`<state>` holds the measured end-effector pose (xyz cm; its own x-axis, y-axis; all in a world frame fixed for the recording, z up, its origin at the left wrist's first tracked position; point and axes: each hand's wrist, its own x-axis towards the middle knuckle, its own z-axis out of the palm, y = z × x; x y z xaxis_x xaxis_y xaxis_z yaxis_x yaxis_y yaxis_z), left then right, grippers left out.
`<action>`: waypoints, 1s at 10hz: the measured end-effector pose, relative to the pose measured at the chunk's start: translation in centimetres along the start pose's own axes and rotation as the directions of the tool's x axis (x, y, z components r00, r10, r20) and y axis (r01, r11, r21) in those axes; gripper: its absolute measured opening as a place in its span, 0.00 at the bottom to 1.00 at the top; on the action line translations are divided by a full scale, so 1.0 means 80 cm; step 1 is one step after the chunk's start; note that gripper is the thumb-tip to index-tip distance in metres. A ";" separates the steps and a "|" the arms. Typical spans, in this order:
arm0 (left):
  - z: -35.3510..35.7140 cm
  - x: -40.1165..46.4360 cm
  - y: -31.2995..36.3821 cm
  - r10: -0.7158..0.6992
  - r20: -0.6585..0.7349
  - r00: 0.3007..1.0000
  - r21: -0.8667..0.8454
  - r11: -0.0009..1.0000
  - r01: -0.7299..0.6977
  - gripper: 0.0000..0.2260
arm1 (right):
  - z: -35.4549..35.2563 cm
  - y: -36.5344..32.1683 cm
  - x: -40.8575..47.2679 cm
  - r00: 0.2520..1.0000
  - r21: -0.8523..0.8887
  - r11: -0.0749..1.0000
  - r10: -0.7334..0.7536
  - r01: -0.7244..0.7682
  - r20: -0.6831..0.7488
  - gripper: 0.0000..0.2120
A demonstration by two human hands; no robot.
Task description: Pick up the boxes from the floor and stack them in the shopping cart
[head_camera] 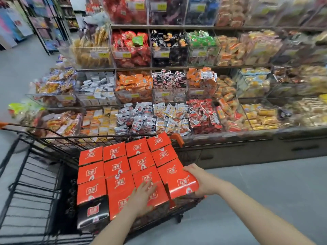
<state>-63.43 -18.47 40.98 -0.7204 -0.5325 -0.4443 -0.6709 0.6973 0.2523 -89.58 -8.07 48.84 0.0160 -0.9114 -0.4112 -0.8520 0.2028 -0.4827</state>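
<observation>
Left of both hands, black wire cart (44,147), red boxes (116,167) packed in rows inside. Left hand (141,197) flat, fingers spread, pressing on box tops. Just right of it, right hand (203,181) gripping tilted end box (180,183) at cart's right edge. Beyond, snack shelves (177,85).

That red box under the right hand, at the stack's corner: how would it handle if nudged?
The red box looks like stiff card with flat faces, so it would likely slide, not roll. It sits tilted at the cart's edge, so it might tip outward. The right hand spans its side, suggesting it's light.
</observation>
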 end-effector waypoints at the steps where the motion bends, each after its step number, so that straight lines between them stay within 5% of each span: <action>1: 0.013 -0.005 -0.001 -0.012 -0.019 1.000 0.013 1.000 0.012 0.37 | 0.039 0.019 0.029 0.999 -0.060 0.998 -0.035 0.036 0.017 0.45; 6: 0.026 -0.003 -0.008 -0.001 -0.070 0.998 0.026 1.000 0.003 0.33 | 0.090 0.053 0.050 0.990 -0.483 0.875 -0.103 0.044 -0.097 0.51; 8: -0.021 0.019 -0.002 -0.008 -0.025 1.000 0.015 1.000 0.009 0.30 | 0.043 0.023 0.043 0.999 -0.359 0.933 0.021 -0.004 0.042 0.38; 10: -0.094 0.067 0.029 0.201 -0.190 0.961 0.109 0.977 -0.183 0.23 | -0.002 0.002 0.000 0.946 -0.231 0.952 0.130 -0.203 -0.297 0.29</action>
